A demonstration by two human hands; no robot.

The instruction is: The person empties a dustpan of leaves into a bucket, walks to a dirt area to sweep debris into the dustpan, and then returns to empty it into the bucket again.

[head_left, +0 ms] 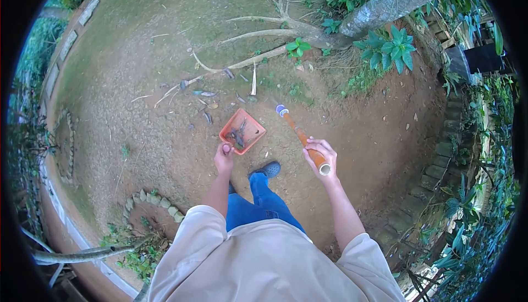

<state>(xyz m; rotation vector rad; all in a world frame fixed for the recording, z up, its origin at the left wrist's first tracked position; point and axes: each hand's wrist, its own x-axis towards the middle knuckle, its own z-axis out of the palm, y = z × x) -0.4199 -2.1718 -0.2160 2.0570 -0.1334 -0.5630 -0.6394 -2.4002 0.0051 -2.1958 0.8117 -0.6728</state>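
My left hand (224,158) is closed at the near edge of an orange-red dustpan (246,120), gripping it just above the ground. Dark dry leaves (237,137) lie inside the pan. To the right, my right hand (322,158) wraps round the thick brown handle of a broom (300,133), close to its hollow end. The handle slants forward and left to a blue and white collar; whatever bristles lie beyond it are too faint to make out. Fallen leaves (207,118) are scattered on the soil just past the pan.
A tree trunk (396,5) with spreading roots (264,32) rises ahead on the right. Stone edging (434,171) curves along the right side, and a small ring of stones (157,199) is at the lower left. My shoe (269,169) stands close to the pan.
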